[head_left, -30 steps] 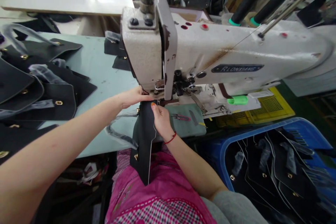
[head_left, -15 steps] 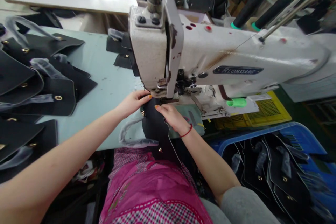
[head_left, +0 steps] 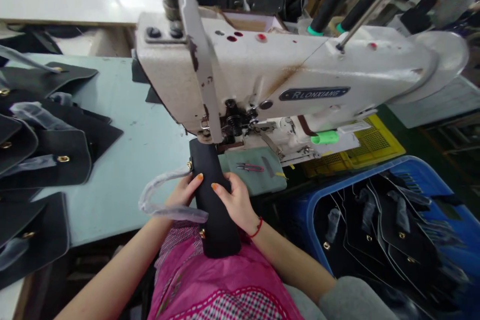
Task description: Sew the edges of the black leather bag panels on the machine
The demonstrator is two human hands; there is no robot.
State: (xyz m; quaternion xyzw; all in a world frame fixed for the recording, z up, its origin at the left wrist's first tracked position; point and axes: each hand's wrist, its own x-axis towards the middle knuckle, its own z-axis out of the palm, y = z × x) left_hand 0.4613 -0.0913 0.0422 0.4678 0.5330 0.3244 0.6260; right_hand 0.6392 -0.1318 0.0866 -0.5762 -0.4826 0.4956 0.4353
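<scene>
A black leather bag panel point(head_left: 215, 195) lies lengthwise between my hands, its far end beneath the head of the white sewing machine point(head_left: 240, 65). My left hand point(head_left: 184, 191) grips its left edge, thumb on top. On the right edge, my right hand point(head_left: 238, 202) holds it the same way, fingers partly hidden below. A plastic-wrapped handle point(head_left: 161, 205) loops out from the panel's left side, joined at gold-coloured fittings, and crosses over my left wrist. The panel's near end rests against the pink apron point(head_left: 221, 280).
Several black bag pieces point(head_left: 71, 152) with wrapped handles lie on the pale green table point(head_left: 138, 160) at left. More pieces fill a blue basket point(head_left: 315, 210) at right. Thread snips point(head_left: 250, 167) lie beside the machine, and a yellow crate point(head_left: 382, 140) stands behind the basket.
Both hands have come back from the machine head towards the body and now hold the panel along its middle. The panel has turned straighter and more of it shows. The camera view has shifted.
</scene>
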